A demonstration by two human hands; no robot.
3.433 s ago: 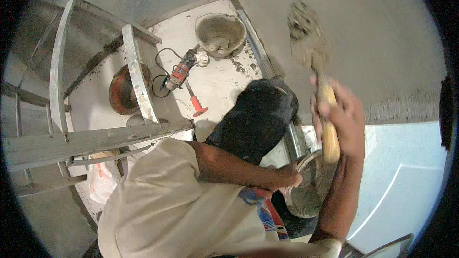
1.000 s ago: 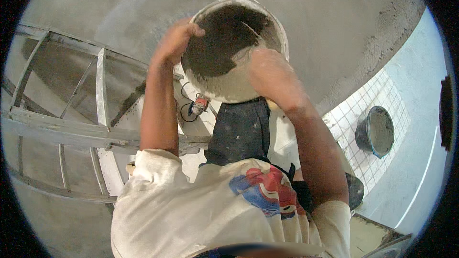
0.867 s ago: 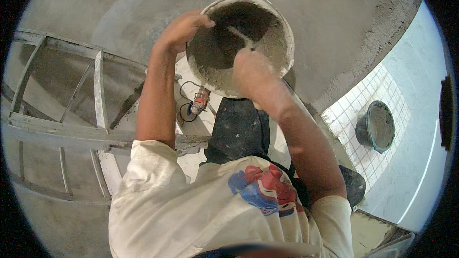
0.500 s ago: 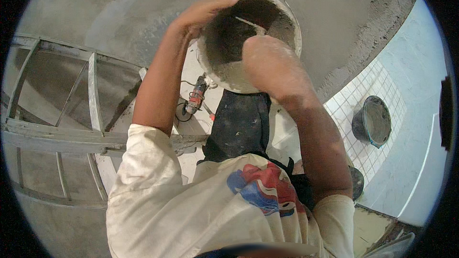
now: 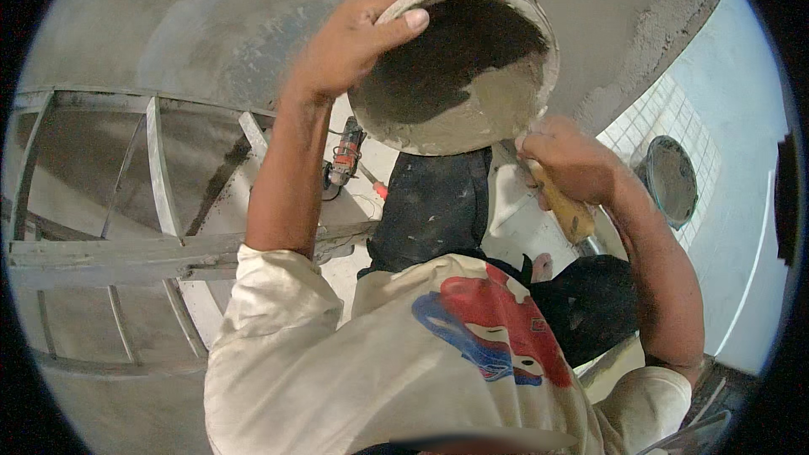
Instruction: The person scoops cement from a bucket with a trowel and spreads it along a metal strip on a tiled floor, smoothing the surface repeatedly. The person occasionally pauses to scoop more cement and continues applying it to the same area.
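Note:
A mortar-smeared bucket (image 5: 552, 55) is tilted in front of me, its mouth facing me. Grey mortar coats its inner wall, and the deeper part lies in shadow. My left hand (image 5: 350, 46) grips the left side of its rim, thumb over the edge and the other fingers mostly behind. Just below the rim on the right, my right hand (image 5: 577, 160) is closed around a trowel (image 5: 566, 212) by its wooden handle. The metal near the bucket's lower right edge shows only in part.
A mortar-stained metal ladder-like frame (image 5: 168, 177) lies at left. A red and black angle grinder (image 5: 345, 156) rests below the bucket. To the right, a dark bucket (image 5: 672, 181) stands on small tiles (image 5: 674, 105). Grey plastered surface (image 5: 211, 17) spreads beyond.
My right hand has come out of the bucket, moving right and towards me, with the trowel handle now visible. The bucket has shifted slightly right and my left thumb shows over its rim.

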